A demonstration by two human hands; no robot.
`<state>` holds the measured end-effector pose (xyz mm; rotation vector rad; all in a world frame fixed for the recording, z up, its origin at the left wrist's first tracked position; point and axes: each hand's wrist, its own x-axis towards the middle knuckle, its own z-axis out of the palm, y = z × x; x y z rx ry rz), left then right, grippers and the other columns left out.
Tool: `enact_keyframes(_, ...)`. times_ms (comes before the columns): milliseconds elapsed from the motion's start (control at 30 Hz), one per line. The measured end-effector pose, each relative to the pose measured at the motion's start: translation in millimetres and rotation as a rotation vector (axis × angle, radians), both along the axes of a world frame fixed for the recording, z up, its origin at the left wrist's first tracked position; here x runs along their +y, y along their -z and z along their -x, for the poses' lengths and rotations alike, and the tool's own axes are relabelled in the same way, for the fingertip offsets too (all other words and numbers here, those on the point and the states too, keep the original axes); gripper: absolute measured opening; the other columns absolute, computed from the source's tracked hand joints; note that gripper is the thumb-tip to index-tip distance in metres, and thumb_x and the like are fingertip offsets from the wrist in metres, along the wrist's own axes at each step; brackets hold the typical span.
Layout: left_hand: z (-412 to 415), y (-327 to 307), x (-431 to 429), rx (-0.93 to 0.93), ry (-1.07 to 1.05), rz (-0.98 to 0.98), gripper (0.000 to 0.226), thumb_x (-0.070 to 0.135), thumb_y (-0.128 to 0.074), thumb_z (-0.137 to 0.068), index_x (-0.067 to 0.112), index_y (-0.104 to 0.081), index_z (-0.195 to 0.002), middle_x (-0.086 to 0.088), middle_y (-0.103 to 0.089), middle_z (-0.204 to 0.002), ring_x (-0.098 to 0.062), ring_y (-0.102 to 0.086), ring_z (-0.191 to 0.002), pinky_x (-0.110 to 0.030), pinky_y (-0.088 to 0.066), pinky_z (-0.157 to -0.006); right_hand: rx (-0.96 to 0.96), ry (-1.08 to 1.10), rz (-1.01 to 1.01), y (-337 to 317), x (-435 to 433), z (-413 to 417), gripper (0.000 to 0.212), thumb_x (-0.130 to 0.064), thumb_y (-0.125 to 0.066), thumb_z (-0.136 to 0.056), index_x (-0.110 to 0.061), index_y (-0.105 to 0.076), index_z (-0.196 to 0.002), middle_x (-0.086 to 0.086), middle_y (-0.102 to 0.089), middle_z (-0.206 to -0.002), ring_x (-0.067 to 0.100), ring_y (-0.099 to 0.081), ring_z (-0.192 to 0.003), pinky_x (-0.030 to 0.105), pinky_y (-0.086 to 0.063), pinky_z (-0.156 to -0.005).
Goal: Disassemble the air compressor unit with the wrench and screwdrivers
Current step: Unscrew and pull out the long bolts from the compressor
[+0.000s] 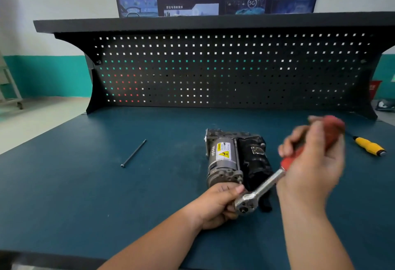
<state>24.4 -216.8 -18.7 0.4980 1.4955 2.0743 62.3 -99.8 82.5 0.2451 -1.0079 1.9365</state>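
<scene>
The air compressor unit (pixel 230 158), a grey metal cylinder with a yellow warning label beside a black housing, lies on the blue bench mat. A ratchet wrench (pixel 259 190) with a chrome head and red handle sits at the unit's near end. My left hand (pixel 218 203) curls round the near end of the unit, right by the wrench head. My right hand (pixel 314 158), blurred, grips the red handle. A long dark bolt (pixel 134 153) lies loose on the mat to the left. A yellow-handled screwdriver (pixel 368 146) lies at the right.
A black pegboard back panel (pixel 213 71) with a shelf on top stands behind the mat. The bench's front edge (pixel 53 261) runs along the bottom left. Beyond the left side is light floor and a teal-banded wall.
</scene>
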Motion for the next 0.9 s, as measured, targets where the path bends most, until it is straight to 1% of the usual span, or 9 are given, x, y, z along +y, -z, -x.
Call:
enact_keyframes(67, -3.0, -2.8, 0.7, 0.014, 0.014, -0.002, 0.036, 0.026, -0.052, -0.088, 0.021, -0.066, -0.055, 0.007, -0.044, -0.053, 0.003, -0.031, -0.040, -0.008, -0.022, -0.040, -0.087, 0.036, 0.271, 19.8, 23.6, -6.1, 0.014, -0.024, -0.043, -0.097, -0.023, -0.048, -0.083, -0.011, -0.051, -0.053, 0.005, -0.041, -0.042, 0.018, -0.034, -0.045)
enact_keyframes(133, -5.5, -5.6, 0.5, 0.000, 0.021, 0.002, 0.034, 0.027, -0.050, -0.086, 0.022, -0.068, -0.058, 0.012, -0.047, -0.050, 0.003, -0.033, -0.042, -0.009, -0.020, -0.041, -0.237, 0.014, 0.526, 41.7, 37.6, -9.2, 0.023, -0.031, -0.040, -0.099, -0.024, -0.045, -0.077, -0.010, -0.048, -0.051, 0.006, -0.041, -0.042, 0.020, -0.033, -0.049)
enact_keyframes(200, -8.2, -8.0, 0.2, -0.007, 0.022, 0.001, 0.032, 0.028, -0.049, -0.084, 0.022, -0.068, -0.059, 0.013, -0.048, -0.051, 0.002, -0.034, -0.043, -0.010, -0.020, -0.041, -0.339, -0.084, 0.690, 57.3, 41.7, -9.7, 0.028, -0.039, -0.042, -0.097, -0.025, -0.042, -0.074, -0.009, -0.046, -0.052, 0.006, -0.042, -0.043, 0.020, -0.034, -0.051)
enact_keyframes(267, -10.6, -9.6, 0.1, -0.005, 0.009, 0.013, 0.031, 0.029, -0.050, -0.084, 0.022, -0.068, -0.060, 0.012, -0.049, -0.051, 0.001, -0.035, -0.044, -0.011, -0.022, -0.042, -0.347, -0.172, 0.770, 63.1, 43.0, -9.6, 0.031, -0.046, -0.045, -0.094, -0.024, -0.042, -0.073, -0.009, -0.044, -0.053, 0.005, -0.043, -0.044, 0.017, -0.036, -0.050)
enact_keyframes(400, -12.7, -10.5, -2.2, 0.002, -0.012, 0.022, 0.027, 0.028, -0.054, -0.086, 0.021, -0.069, -0.064, 0.008, -0.051, -0.054, -0.003, -0.038, -0.045, -0.013, -0.025, -0.040, -0.271, -0.280, 0.776, 47.8, 45.6, -14.1, 0.035, -0.054, -0.052, -0.089, -0.024, -0.043, -0.073, -0.012, -0.043, -0.054, 0.002, -0.039, -0.042, 0.013, -0.033, -0.043)
enact_keyframes(600, -20.0, -9.3, -3.6, -0.024, -0.013, 0.095, 0.014, 0.025, -0.063, -0.080, 0.018, -0.067, -0.068, 0.002, -0.052, -0.057, -0.005, -0.041, -0.045, -0.013, -0.024, -0.039, -0.317, -0.214, 0.720, 28.8, 43.9, -28.2, 0.035, -0.054, -0.057, -0.087, -0.025, -0.046, -0.071, -0.010, -0.047, -0.056, 0.004, -0.042, -0.045, 0.013, -0.034, -0.044)
enact_keyframes(700, -28.1, -9.1, -3.7, -0.013, -0.023, 0.129, 0.016, 0.026, -0.057, -0.079, 0.017, -0.067, -0.070, 0.004, -0.052, -0.056, -0.005, -0.040, -0.045, -0.014, -0.023, -0.039, -0.286, -0.204, 0.690, 32.4, 40.9, -33.9, 0.035, -0.055, -0.055, -0.088, -0.027, -0.045, -0.070, -0.011, -0.045, -0.055, 0.004, -0.039, -0.044, 0.014, -0.032, -0.044)
enact_keyframes(800, -32.7, -9.2, -4.7, 0.021, -0.062, 0.197, 0.017, 0.019, -0.052, -0.091, 0.012, -0.062, -0.079, 0.005, -0.053, -0.054, -0.004, -0.041, -0.045, -0.014, -0.024, -0.041, -0.281, -0.198, 0.639, 37.7, 41.9, -37.9, 0.035, -0.055, -0.052, -0.089, -0.027, -0.043, -0.071, -0.011, -0.042, -0.054, 0.004, -0.036, -0.043, 0.013, -0.030, -0.044)
enact_keyframes(900, -43.5, -7.4, 0.4, 0.065, -0.032, 0.255, 0.017, 0.022, -0.052, -0.092, 0.016, -0.063, -0.081, 0.008, -0.055, -0.055, -0.003, -0.044, -0.046, -0.014, -0.028, -0.041, -0.176, -0.210, 0.560, 44.9, 53.1, -44.8, 0.032, -0.054, -0.054, -0.082, -0.026, -0.043, -0.070, -0.011, -0.040, -0.053, 0.003, -0.033, -0.042, 0.012, -0.028, -0.043)
